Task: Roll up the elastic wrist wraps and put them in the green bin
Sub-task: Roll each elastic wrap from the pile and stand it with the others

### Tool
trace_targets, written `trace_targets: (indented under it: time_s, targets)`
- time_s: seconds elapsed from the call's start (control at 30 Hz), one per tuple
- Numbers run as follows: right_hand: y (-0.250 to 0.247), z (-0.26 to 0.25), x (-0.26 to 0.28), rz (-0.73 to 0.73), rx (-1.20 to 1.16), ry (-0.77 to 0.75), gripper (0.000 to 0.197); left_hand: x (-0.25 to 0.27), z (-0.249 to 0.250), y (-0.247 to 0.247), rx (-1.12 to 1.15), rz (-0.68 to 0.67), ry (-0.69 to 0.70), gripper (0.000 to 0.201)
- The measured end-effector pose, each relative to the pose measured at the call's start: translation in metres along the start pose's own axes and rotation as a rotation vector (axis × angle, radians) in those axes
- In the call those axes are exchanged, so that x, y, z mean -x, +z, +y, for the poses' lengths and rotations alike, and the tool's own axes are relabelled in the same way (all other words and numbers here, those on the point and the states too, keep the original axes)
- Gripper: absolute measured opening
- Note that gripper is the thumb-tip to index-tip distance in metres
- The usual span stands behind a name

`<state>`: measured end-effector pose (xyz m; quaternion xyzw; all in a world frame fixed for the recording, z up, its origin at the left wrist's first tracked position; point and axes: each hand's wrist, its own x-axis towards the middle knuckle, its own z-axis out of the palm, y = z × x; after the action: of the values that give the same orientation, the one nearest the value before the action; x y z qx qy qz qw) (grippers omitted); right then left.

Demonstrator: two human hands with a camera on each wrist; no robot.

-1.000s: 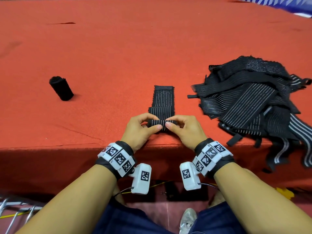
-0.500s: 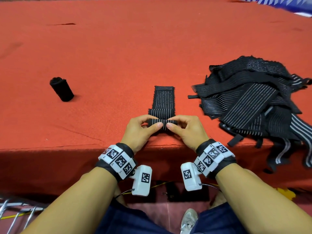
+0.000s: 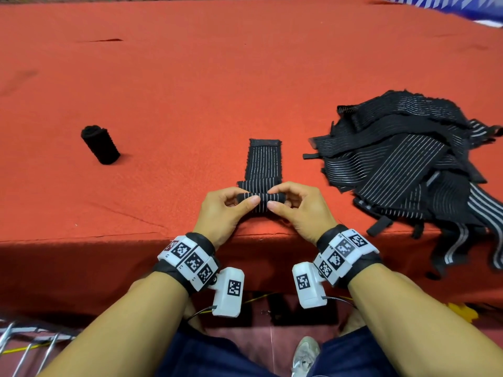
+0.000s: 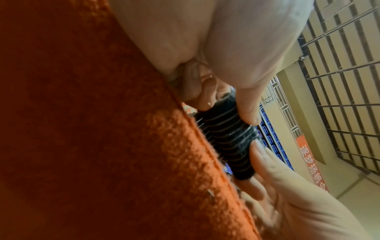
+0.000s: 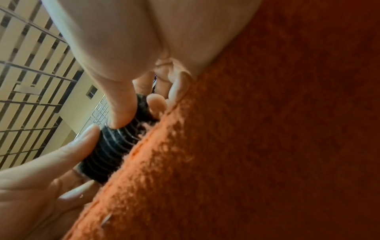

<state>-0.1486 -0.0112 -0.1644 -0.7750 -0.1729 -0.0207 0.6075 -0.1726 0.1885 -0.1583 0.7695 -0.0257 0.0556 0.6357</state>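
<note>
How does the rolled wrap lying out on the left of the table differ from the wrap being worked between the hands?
The finished roll is wound completely; the held wrap is rolled only at its near end, its tail flat on the cloth. The finished roll lies untouched; the left hand and right hand pinch the held wrap. Both are black elastic.

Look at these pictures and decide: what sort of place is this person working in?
Probably a large hall, perhaps a gym or warehouse set up for sorting. A wide table under red felt cloth holds a pile of wrist wraps; the left wrist view shows barred windows and a red banner on the wall.
</note>
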Motion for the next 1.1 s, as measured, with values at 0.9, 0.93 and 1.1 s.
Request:
trace_targets:
  time_s: [0.9,0.93,1.1]
  targets:
    - [-0.0002,0.0009,0.0012,0.086,-0.008,0.000,0.007,0.0035,-0.0010,-0.0006,-0.030,-0.053,0.075,0.027]
    - [0.0000,0.0009,0.0014,0.076,-0.022,-0.005,0.005,0.0030,-0.0013,0.0002,-0.036,-0.040,0.075,0.023]
    - [-0.0024,-0.0028,0.0038,0.036,-0.096,-0.029,0.030,0.0011,-0.0038,-0.0008,-0.006,-0.014,0.062,0.028]
